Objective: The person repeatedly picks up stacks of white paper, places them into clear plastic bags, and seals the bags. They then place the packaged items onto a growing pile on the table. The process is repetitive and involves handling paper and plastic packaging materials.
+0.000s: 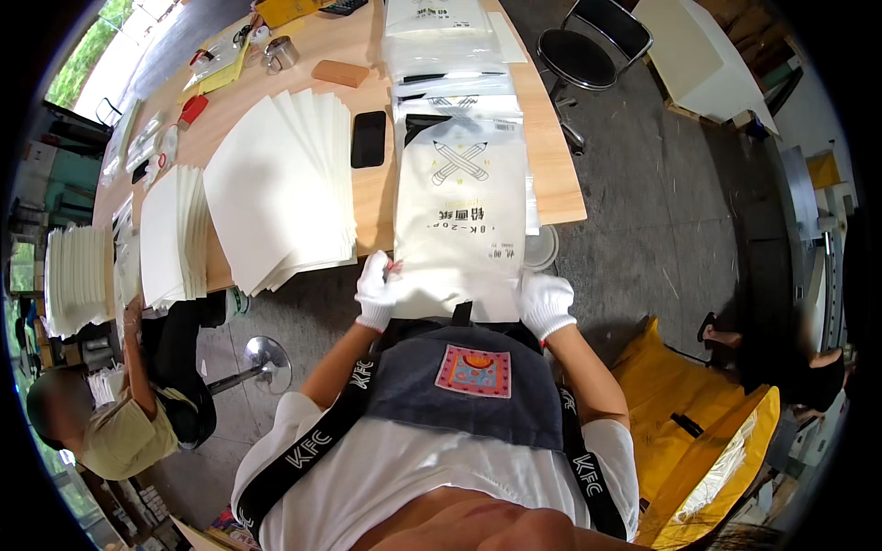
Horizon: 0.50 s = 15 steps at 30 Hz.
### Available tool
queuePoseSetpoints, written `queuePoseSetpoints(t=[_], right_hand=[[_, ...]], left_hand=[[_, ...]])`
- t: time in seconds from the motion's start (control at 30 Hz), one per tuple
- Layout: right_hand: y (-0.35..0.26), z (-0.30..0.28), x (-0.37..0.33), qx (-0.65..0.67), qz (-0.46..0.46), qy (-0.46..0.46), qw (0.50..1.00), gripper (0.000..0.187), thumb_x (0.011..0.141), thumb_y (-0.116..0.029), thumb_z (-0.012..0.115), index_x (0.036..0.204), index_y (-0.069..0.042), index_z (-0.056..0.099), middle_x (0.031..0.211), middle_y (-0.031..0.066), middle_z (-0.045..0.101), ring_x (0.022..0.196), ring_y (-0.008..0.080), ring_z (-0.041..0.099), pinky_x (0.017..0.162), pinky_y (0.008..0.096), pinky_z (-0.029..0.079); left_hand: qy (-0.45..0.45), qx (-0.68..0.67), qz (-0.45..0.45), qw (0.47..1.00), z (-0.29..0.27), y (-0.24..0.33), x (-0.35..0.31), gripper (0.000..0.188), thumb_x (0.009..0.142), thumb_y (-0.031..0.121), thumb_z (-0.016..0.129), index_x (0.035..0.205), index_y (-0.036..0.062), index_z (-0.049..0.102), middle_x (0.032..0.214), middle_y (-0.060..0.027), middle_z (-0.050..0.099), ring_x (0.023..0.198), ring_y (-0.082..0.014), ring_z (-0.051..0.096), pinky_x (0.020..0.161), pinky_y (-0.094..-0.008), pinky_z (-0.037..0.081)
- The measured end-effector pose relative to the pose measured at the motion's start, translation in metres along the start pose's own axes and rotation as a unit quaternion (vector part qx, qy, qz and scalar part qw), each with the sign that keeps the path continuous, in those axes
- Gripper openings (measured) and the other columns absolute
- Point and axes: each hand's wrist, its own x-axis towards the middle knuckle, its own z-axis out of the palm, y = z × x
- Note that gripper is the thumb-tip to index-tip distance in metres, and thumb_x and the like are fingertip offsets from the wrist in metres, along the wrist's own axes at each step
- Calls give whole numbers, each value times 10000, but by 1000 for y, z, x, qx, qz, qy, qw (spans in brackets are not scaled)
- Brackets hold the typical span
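Observation:
In front of me a clear plastic bag (459,216) printed with crossed pencils holds a stack of white paper and reaches past the table's near edge toward my apron. My left hand (374,292), in a white knit glove, is closed at the bag's near left corner. On the opposite corner my gloved right hand (547,303) is closed too, its fingertips partly hidden. Beyond this bag lie more filled bags (436,41), overlapping in a row. Left of it rests a black phone (369,140), and then a large fanned stack of white sheets (276,184).
Smaller paper stacks (175,234) line the table's left side. A brown block (340,73) and a metal cup (280,55) stand farther back. A seated person (119,413) is at left. On the right are a yellow sack (680,413) and a black swivel chair (577,57).

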Motion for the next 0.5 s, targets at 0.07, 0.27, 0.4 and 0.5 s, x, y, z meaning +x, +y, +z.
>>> queuePoseSetpoints(t=[0.07, 0.27, 0.4, 0.5], right_hand=[[5, 17, -28, -21, -51, 11, 998, 245, 834, -268, 560, 744, -92, 704, 613, 122, 665, 531, 307, 662, 451, 461, 475], [17, -20, -66, 137, -150, -205, 957, 377, 927, -410, 498, 856, -89, 683, 775, 135, 684, 742, 297, 684, 645, 405, 519], [61, -16, -20, 547, 68, -221, 804, 578, 984, -571, 395, 1150, -94, 675, 1074, 173, 696, 1055, 279, 652, 906, 371, 492], [36, 59, 1, 604, 120, -169, 769, 582, 967, -434, 554, 1373, -21, 500, 1242, 179, 624, 1123, 256, 610, 951, 379, 495]], left_hand=[[-29, -162, -172, 971, -15, 20, -30, 157, 800, -7, 682, 820, 43, 535, 765, -46, 529, 676, -130, 516, 631, -274, 443], [-169, -127, 31, 977, -61, 24, -62, 212, 688, -45, 699, 713, 53, 513, 687, -73, 491, 603, -180, 514, 551, -305, 412], [-38, -75, 122, 989, -53, 62, -21, 227, 663, -72, 681, 690, 42, 486, 657, -97, 495, 549, -245, 534, 516, -314, 434], [-41, -113, 129, 984, -56, 71, -2, 223, 670, -51, 695, 698, 46, 497, 669, -97, 517, 562, -255, 558, 518, -317, 438]])
